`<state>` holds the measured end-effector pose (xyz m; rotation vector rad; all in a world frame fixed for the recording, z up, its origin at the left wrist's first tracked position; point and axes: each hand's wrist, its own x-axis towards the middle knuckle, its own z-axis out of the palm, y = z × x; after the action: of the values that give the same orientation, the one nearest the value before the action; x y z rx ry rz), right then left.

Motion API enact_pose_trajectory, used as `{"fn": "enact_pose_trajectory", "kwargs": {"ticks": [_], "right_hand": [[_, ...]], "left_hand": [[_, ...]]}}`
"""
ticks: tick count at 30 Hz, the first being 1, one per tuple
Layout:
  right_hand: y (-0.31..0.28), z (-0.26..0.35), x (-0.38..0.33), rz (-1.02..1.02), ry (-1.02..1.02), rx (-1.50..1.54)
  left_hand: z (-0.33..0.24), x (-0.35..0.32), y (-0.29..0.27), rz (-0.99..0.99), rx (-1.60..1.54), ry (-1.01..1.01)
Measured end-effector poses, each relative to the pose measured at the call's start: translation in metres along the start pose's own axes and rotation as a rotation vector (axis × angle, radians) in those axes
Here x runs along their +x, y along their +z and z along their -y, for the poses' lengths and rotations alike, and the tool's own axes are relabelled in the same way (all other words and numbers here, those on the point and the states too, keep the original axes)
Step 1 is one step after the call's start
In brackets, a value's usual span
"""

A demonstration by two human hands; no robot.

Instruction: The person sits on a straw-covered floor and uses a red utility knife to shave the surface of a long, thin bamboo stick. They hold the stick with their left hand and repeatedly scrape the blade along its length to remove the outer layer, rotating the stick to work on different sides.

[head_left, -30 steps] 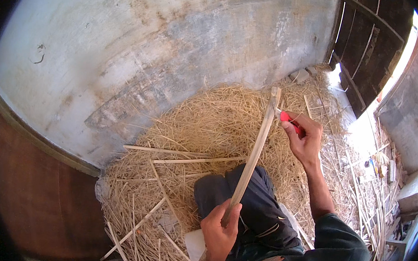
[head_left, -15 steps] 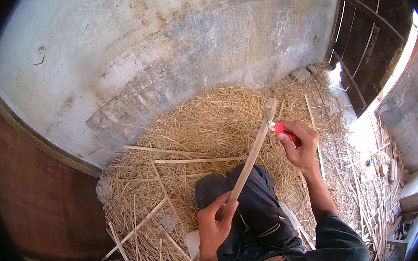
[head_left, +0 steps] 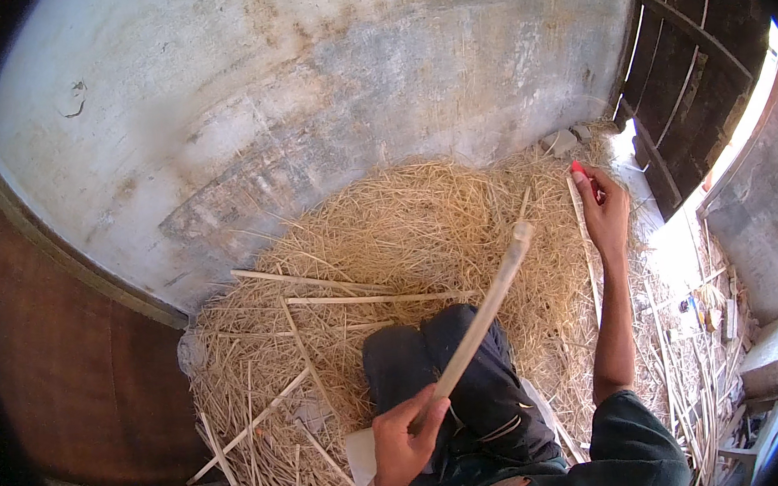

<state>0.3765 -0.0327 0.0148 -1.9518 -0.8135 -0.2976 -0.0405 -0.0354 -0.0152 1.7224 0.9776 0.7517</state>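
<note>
My left hand [head_left: 406, 432] is closed round the lower part of a pale split-bamboo strip [head_left: 482, 321], just in front of my thighs. The strip slants up and to the right, its far end raised above the shavings. Out at the upper right, my right hand [head_left: 605, 208] grips a small red-handled cutter knife [head_left: 579, 171]. Its blade cannot be made out here. Knife and strip are well apart.
A thick heap of straw-like shavings [head_left: 414, 209] lies against the stained wall [head_left: 377, 89]. Several loose strips [head_left: 375, 297] rest on it to the left. More long strips and clutter lie at the right, below a dark wooden door [head_left: 686, 73].
My right hand with the cutter knife has moved away from the strip, outward and upward to the right. The strip's far end has dipped and swung slightly right.
</note>
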Motion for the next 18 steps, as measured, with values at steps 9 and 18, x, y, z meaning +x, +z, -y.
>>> {"fn": "enact_pose_trajectory", "kwargs": {"ticks": [9,18], "right_hand": [[-0.003,-0.018,-0.036,0.468,0.033,-0.218],[0.007,0.013,-0.072,0.462,0.050,0.220]], "left_hand": [[0.033,0.043,-0.086,-0.747,0.119,0.157],[0.033,0.112,-0.118,-0.825,-0.735,0.505]]}}
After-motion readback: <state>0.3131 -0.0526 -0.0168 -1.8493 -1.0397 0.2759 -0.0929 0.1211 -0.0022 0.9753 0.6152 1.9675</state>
